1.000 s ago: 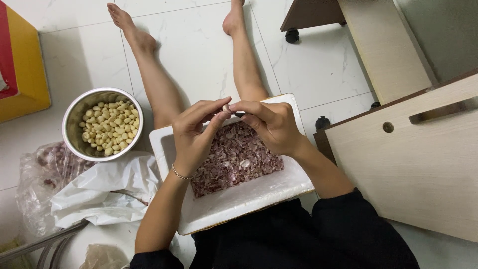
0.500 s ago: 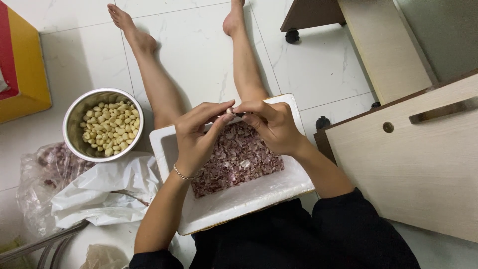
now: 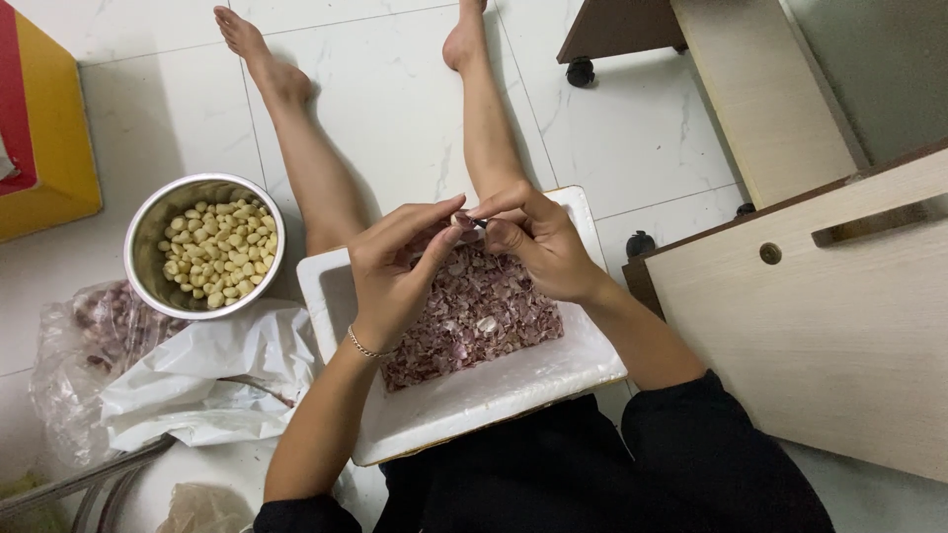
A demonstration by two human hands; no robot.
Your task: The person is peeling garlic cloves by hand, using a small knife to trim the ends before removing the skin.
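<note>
I sit on the floor with a white foam tray (image 3: 464,405) on my lap, filled with purplish garlic skins (image 3: 494,316). My left hand (image 3: 400,266) and my right hand (image 3: 538,242) meet above the tray's far side, fingertips pinched together on a small garlic clove (image 3: 462,221). A thin dark tool tip shows between the fingers of my right hand. A steel bowl (image 3: 148,232) of peeled pale garlic cloves (image 3: 217,252) stands on the floor to my left.
A clear bag of unpeeled cloves (image 3: 94,331) and a crumpled white plastic bag (image 3: 202,380) lie at left. A yellow and red box (image 3: 44,128) sits far left. Wooden furniture (image 3: 820,306) and a wheeled cabinet (image 3: 711,59) stand at right.
Both hands stay over the tray, fingers shifting slightly on the clove. Nothing else has moved.
</note>
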